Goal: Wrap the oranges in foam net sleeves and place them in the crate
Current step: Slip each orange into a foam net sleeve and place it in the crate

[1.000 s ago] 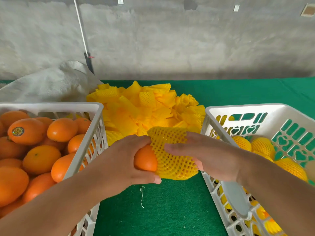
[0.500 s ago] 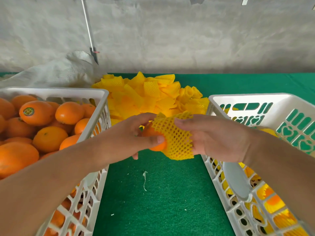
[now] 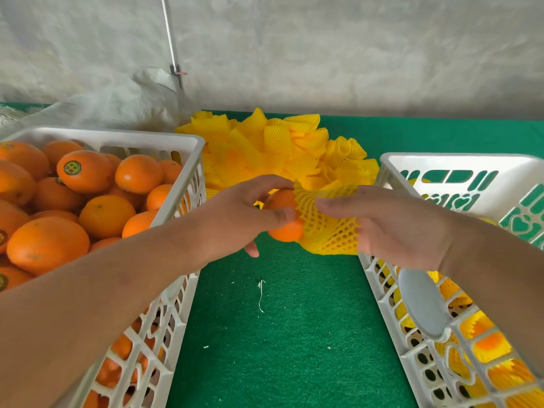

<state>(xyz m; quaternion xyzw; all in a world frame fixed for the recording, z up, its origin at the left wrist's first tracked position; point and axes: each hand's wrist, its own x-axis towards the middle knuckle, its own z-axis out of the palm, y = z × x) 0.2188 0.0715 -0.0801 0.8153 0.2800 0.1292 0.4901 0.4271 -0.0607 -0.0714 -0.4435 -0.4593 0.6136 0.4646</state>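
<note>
Between the two crates, my left hand [image 3: 241, 216] grips an orange [image 3: 287, 231] above the green table. A yellow foam net sleeve [image 3: 329, 231] covers the orange's right part, stretched open. My right hand [image 3: 388, 225] holds the sleeve from the right, thumb on top and fingers behind it. The white crate [image 3: 188, 148] on the left is full of bare oranges [image 3: 106, 213]. In the white crate [image 3: 391, 163] on the right lie several oranges in yellow sleeves [image 3: 488, 346], partly hidden by my right forearm.
A heap of loose yellow foam sleeves [image 3: 273, 145] lies at the back between the crates. A white sack [image 3: 117, 107] leans against the grey wall behind the left crate. Green felt [image 3: 279, 334] covers the table between the crates.
The sleeve has slid off part of the orange, so more bare fruit shows on the left. Both hands have drifted slightly up and right in the view, and the camera has tilted.
</note>
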